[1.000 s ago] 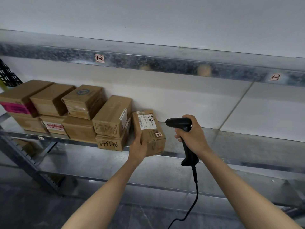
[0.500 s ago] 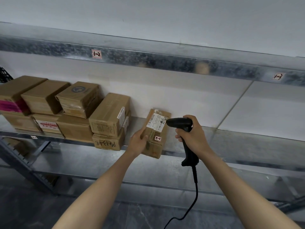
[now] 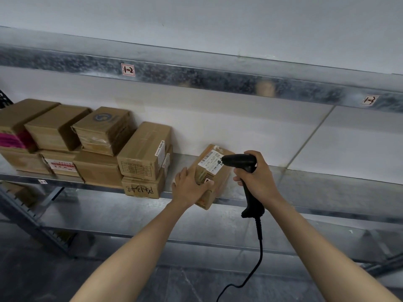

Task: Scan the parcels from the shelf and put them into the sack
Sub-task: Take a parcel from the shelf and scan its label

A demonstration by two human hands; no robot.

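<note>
A small brown cardboard parcel (image 3: pixel 214 171) with a white barcode label on top lies tilted at the front edge of the metal shelf (image 3: pixel 327 188). My left hand (image 3: pixel 189 187) grips its near left end, thumb over the top face. My right hand (image 3: pixel 256 178) holds a black corded barcode scanner (image 3: pixel 242 162) by the handle, its head right over the label. Several more brown parcels (image 3: pixel 141 153) are stacked on the shelf to the left. No sack is in view.
The upper shelf rail (image 3: pixel 218 79) carries tags reading 1-2 and 1-3. A lower shelf level (image 3: pixel 130 216) runs beneath the parcels. The scanner cable (image 3: pixel 255 267) hangs down toward the dark floor. White wall behind.
My left hand has pulled the parcel away from the stack to the right and turned it, so its label now lies under the scanner head. The right hand has stayed about in place.
</note>
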